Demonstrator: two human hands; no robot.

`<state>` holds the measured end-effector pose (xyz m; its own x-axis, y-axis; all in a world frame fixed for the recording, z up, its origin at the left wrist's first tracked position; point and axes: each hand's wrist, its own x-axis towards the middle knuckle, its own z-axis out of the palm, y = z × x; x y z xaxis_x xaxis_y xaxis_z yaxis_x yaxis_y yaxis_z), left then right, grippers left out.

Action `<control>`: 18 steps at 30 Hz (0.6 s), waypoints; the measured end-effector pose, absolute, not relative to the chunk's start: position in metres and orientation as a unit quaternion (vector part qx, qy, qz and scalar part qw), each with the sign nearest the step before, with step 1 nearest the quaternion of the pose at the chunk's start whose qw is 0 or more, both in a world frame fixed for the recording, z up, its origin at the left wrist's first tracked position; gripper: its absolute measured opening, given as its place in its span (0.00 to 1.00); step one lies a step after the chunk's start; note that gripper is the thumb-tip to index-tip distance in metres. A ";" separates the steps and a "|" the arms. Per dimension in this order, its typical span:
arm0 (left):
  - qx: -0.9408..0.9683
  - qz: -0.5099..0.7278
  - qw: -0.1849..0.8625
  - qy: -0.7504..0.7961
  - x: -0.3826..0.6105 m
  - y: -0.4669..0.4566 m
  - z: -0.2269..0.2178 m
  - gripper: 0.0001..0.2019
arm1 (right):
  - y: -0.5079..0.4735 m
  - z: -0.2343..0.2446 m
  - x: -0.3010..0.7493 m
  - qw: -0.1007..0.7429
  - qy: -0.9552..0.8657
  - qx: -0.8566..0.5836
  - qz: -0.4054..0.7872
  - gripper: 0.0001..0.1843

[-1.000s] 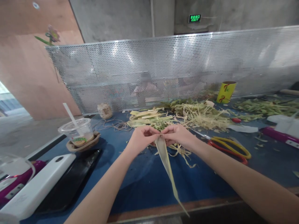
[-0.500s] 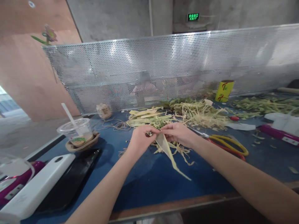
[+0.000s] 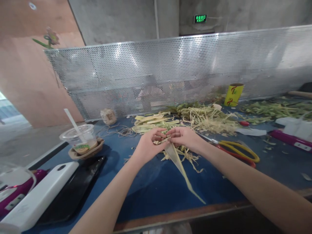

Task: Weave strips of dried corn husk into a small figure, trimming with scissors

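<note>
My left hand (image 3: 149, 145) and my right hand (image 3: 184, 137) meet above the blue table (image 3: 146, 185), fingers pinched together on the top end of a long pale leaf strip (image 3: 181, 167). The strip hangs down and tapers to a point near the table's front edge. A small bundle of folded strip shows between my fingertips. Loose pale shreds (image 3: 187, 157) lie on the table just under my hands.
Yellow-and-red scissors (image 3: 237, 152) lie right of my right arm. A heap of leaves and shavings (image 3: 195, 118) sits behind my hands. A plastic cup with a straw (image 3: 80, 138), a black tray (image 3: 73, 188) and a white device (image 3: 36, 195) stand left. A perforated metal screen (image 3: 170, 71) runs across the back.
The strip's free end swung up and to the right, then dropped again towards the table edge. My hands have shifted slightly away from me and closed tighter around the strip's top.
</note>
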<state>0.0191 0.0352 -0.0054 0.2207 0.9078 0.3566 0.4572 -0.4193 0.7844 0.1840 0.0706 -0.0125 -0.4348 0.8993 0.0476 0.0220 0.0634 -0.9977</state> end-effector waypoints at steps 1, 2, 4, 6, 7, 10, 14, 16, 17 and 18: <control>0.723 0.413 0.294 0.470 0.018 0.036 -0.006 0.19 | 0.070 -0.012 0.184 0.380 -0.635 -0.374 0.559 0.09; 0.713 0.413 0.313 0.472 0.018 0.037 -0.006 0.19 | 0.070 -0.011 0.184 0.380 -0.648 -0.373 0.544 0.10; 0.699 0.416 0.341 0.471 0.016 0.039 -0.007 0.17 | 0.069 -0.009 0.185 0.381 -0.674 -0.370 0.513 0.10; 0.688 0.419 0.362 0.469 0.015 0.040 -0.007 0.17 | 0.069 -0.009 0.185 0.379 -0.702 -0.366 0.479 0.10; 0.681 0.420 0.369 0.473 0.015 0.041 -0.007 0.17 | 0.069 -0.010 0.186 0.378 -0.714 -0.362 0.464 0.10; 0.665 0.427 0.363 0.494 0.015 0.039 -0.006 0.17 | 0.071 -0.014 0.186 0.368 -0.735 -0.347 0.451 0.11; 0.679 0.412 0.295 0.532 0.019 0.034 -0.005 0.10 | 0.074 -0.023 0.186 0.371 -0.740 -0.339 0.447 0.14; 0.698 0.389 0.256 0.544 0.022 0.030 -0.005 0.07 | 0.074 -0.026 0.186 0.388 -0.747 -0.341 0.418 0.13; 0.708 0.376 0.238 0.548 0.023 0.028 -0.005 0.07 | 0.074 -0.027 0.186 0.395 -0.750 -0.342 0.406 0.11; 0.717 0.362 0.223 0.552 0.024 0.026 -0.006 0.07 | 0.074 -0.028 0.187 0.399 -0.752 -0.342 0.399 0.10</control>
